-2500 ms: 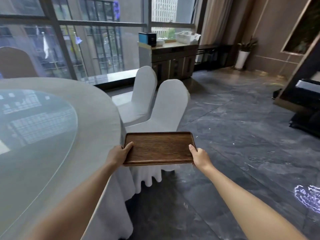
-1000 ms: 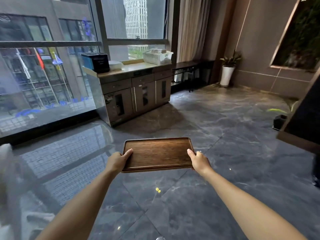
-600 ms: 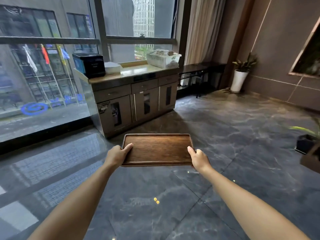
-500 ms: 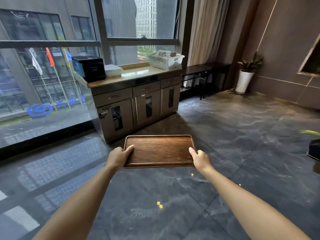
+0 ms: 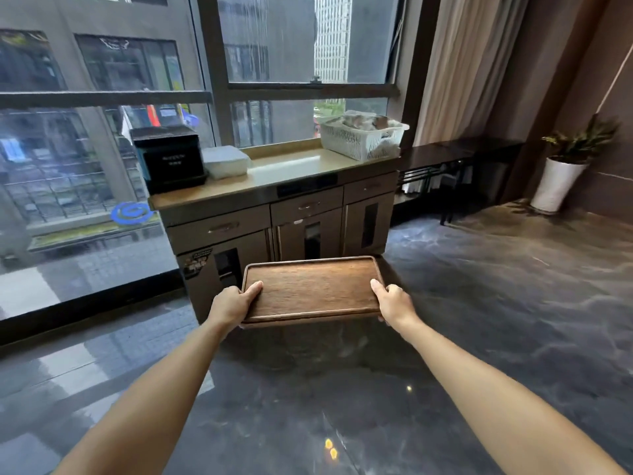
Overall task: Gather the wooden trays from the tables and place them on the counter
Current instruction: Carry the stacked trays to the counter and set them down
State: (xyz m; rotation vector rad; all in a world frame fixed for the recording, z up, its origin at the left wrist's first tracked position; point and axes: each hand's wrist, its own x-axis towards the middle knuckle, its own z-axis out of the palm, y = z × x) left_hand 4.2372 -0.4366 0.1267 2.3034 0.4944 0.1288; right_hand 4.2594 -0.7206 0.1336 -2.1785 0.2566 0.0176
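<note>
Fingers around wooden tray (both ends)

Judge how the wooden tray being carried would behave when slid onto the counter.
The wooden tray looks rigid: it spans flat between the left hand and right hand without sagging. Flat-bottomed, it should slide, not roll. The counter looks smooth, so it may glide easily.

The flat wooden tray in the middle of the frame is dark brown with thin grain lines. The long counter top above it is tan. At upper left sits a black box; at upper right, a white plastic basket. The shiny stone floor is dark grey with pale wavy streaks.
</note>
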